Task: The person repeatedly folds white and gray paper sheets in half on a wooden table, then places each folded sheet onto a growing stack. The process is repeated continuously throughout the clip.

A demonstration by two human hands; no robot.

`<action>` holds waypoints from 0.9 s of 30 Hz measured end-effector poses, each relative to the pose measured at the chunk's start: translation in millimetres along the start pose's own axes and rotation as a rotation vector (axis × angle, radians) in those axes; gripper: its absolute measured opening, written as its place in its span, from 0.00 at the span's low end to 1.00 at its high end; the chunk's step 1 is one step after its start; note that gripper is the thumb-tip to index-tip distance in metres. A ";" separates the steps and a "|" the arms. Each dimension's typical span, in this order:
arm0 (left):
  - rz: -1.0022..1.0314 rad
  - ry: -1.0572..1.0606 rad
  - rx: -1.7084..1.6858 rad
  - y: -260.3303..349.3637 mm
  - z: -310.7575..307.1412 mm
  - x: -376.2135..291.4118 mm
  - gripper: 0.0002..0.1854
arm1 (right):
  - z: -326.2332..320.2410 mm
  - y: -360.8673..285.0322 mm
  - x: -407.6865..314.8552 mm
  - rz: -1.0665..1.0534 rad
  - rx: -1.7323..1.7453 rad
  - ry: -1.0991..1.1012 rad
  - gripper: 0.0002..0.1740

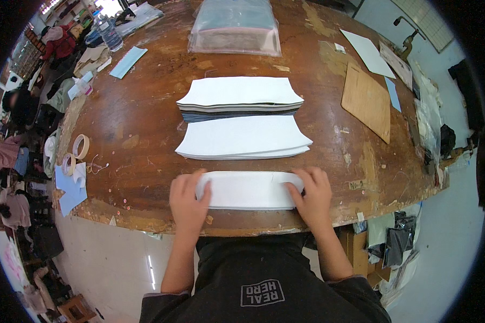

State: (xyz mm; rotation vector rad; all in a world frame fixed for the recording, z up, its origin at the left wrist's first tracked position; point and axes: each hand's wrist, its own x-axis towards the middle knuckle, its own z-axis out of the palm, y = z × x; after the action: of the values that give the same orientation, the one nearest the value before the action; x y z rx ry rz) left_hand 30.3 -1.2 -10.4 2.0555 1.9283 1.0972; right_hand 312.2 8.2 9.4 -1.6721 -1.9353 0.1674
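Close to the table's front edge lies a white rectangular stack of sheets [246,190], paper or fabric. My left hand [190,194] grips its left end, thumb on top and fingers at the far corner. At the right end my right hand [316,194] holds it in the same way. Just beyond is a thin pile of white shaped pieces [244,135] with a flared near edge. Behind that stands a thicker pile of similar pieces [240,92], white on top with grey and dark layers below. The covered ends of the stack are hidden by my fingers.
Clear plastic bags [236,30] lie at the table's far side. A wooden board [365,101] and white sheet [367,52] are on the right. Tape rolls [81,146], blue paper [70,198] and a water bottle [108,32] line the left. People sit beyond the left edge.
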 end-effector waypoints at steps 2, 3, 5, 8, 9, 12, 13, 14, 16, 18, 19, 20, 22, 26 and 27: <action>0.306 -0.030 -0.018 5.8 8.1 -1.9 0.15 | 7.4 0.9 7.0 -0.245 0.022 -0.019 0.14; 0.338 -0.112 -0.045 12.9 11.7 -1.0 0.14 | 12.6 0.1 8.4 -0.263 0.014 -0.032 0.13; 0.401 -0.277 -0.099 25.2 16.0 0.6 0.12 | 25.0 0.3 10.3 -0.300 -0.002 -0.057 0.12; 0.388 -0.307 -0.104 21.3 21.1 -2.4 0.09 | 34.4 12.1 13.5 -0.314 -0.143 -0.025 0.08; 0.379 -0.310 -0.105 19.9 20.0 -3.3 0.09 | 34.1 16.6 15.8 -0.225 -0.169 0.028 0.08; 0.378 -0.314 -0.111 18.9 18.7 -4.3 0.09 | 24.3 37.9 19.6 0.018 -0.195 0.161 0.08; 0.376 -0.316 -0.104 18.9 18.4 -4.4 0.09 | 19.8 42.7 18.0 0.080 -0.169 0.187 0.09; 0.375 -0.318 -0.097 18.8 17.6 -4.9 0.09 | 16.6 44.0 16.3 0.142 -0.142 0.214 0.10; 0.384 -0.309 -0.079 18.7 18.7 -5.8 0.09 | 11.9 29.3 8.2 -0.202 -0.004 0.060 0.14; 0.404 -0.287 -0.052 17.2 18.4 -6.8 0.09 | 11.7 14.2 -0.4 -0.382 -0.032 -0.080 0.19; 0.411 -0.286 -0.055 16.5 18.3 -6.1 0.09 | 12.5 8.2 -4.4 -0.389 -0.129 -0.143 0.22; 0.419 -0.284 -0.058 15.7 18.2 -5.3 0.09 | 12.4 6.1 -5.8 -0.394 -0.225 -0.206 0.24; 0.411 -0.283 -0.065 14.5 16.0 -6.4 0.09 | 11.3 20.5 0.3 -0.097 -0.189 -0.117 0.28; 0.387 -0.300 -0.077 14.8 17.2 -7.9 0.08 | 5.5 0.5 -4.9 -0.258 -0.126 -0.195 0.27; 0.385 -0.307 -0.076 14.7 17.7 -8.4 0.08 | 6.6 -4.1 -7.6 -0.379 -0.108 -0.234 0.26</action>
State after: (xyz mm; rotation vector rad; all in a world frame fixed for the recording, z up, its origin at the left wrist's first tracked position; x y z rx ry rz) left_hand 53.0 -4.7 -18.9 2.4444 1.3665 0.8320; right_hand 305.8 2.0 3.2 -1.3654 -2.4373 0.1168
